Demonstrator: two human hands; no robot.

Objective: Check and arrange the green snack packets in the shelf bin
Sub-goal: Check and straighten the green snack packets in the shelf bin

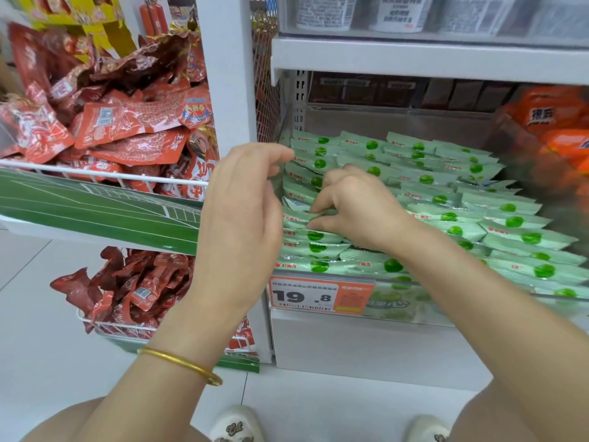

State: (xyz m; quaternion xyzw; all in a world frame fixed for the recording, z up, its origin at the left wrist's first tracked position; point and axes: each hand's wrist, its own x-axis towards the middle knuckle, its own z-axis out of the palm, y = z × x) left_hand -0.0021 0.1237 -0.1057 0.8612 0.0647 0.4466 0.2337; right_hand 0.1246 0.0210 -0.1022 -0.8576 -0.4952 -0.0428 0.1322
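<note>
Several pale green snack packets [446, 199] with green dots lie in overlapping rows in a clear-fronted shelf bin [478, 311]. My right hand [350, 205] reaches into the left column, its thumb and fingers pinching the edge of one green packet [299, 216]. My left hand [242, 215] hovers at the bin's left edge with loosely curled fingers, its fingertips near the upper left packets; whether it touches them is unclear. A gold bangle sits on my left wrist.
An orange price tag [322, 296] reading 19.8 hangs on the bin front. Red snack packets [127, 129] fill wire baskets on the left, behind a white post [232, 74]. Orange packets [554, 122] sit in the neighbouring bin at right. Cups stand on the shelf above.
</note>
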